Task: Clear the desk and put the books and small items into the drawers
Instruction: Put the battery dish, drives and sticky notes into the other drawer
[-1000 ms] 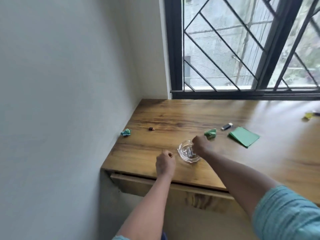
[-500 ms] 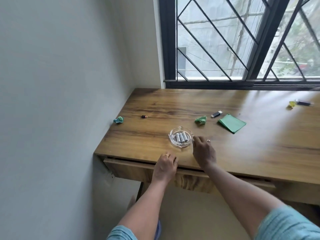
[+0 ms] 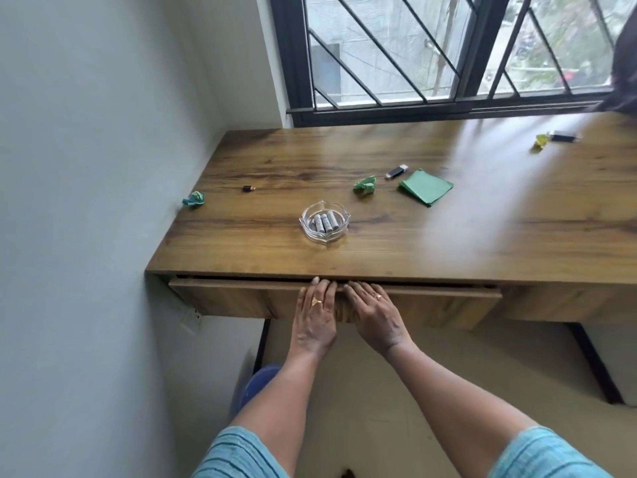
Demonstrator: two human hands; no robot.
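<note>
Left grip: the left hand (image 3: 315, 313) lies flat on the drawer front, fingers nearly straight, tips up on the top lip, carrying nothing.
Right grip: the right hand (image 3: 374, 315) sits just beside it in the same pose, and it too is empty.
Drawer: the drawer (image 3: 238, 298) sits under the front edge of the surface (image 3: 448, 243) with a dark slit above it. It looks barely cracked, and the inside is hidden.
Closest item: a glass dish (image 3: 324, 239) holds batteries (image 3: 323, 222), near the front edge.
Further back: a green paper ball (image 3: 364, 185), a USB stick (image 3: 397, 171) and a green paper pad (image 3: 426, 187) sit close together.
Left side: a teal paper ball (image 3: 194, 199) lies by the wall and a small dark piece (image 3: 248, 188) near it.
Far right: a yellow scrap (image 3: 541, 141) touches a dark stick (image 3: 563, 136).
Books: none are in view.
Progress: this looks like early going. The drawer is only being opened, and every small item waits on top.
</note>
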